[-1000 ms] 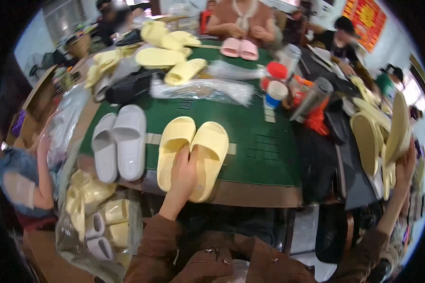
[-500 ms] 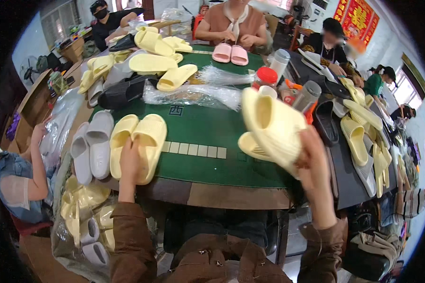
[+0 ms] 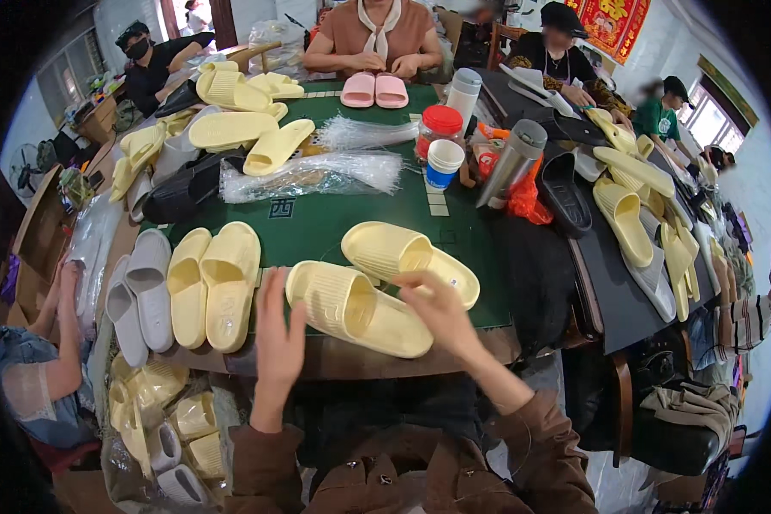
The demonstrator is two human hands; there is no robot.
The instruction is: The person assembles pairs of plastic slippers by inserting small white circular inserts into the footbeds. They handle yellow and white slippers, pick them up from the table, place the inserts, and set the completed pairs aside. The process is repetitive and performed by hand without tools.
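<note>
Two pale yellow slippers lie slantwise at the table's front: a nearer slipper (image 3: 321,291) and a farther slipper (image 3: 381,244), partly behind it. My left hand (image 3: 278,338) is open, its fingers raised beside the toe end of the nearer one. Over the heel ends of the two slippers is my right hand (image 3: 445,317), fingers apart and gripping nothing; whether its fingertips touch a slipper I cannot tell. Left of my left hand, a yellow pair (image 3: 231,248) stands side by side, toes away from me, next to a grey pair (image 3: 150,278).
The green-topped table (image 3: 317,231) also bears clear plastic bags (image 3: 317,176), a red-lidded jar (image 3: 441,128), a paper cup (image 3: 444,163) and a steel flask (image 3: 514,163). More slippers are heaped at the far left, on a dark table at right and in a bag below left. Several people sit around.
The slipper from my right hand now lies at the table's front with its mate. My left hand has let go of the left yellow pair and moved right. The view has shifted.
</note>
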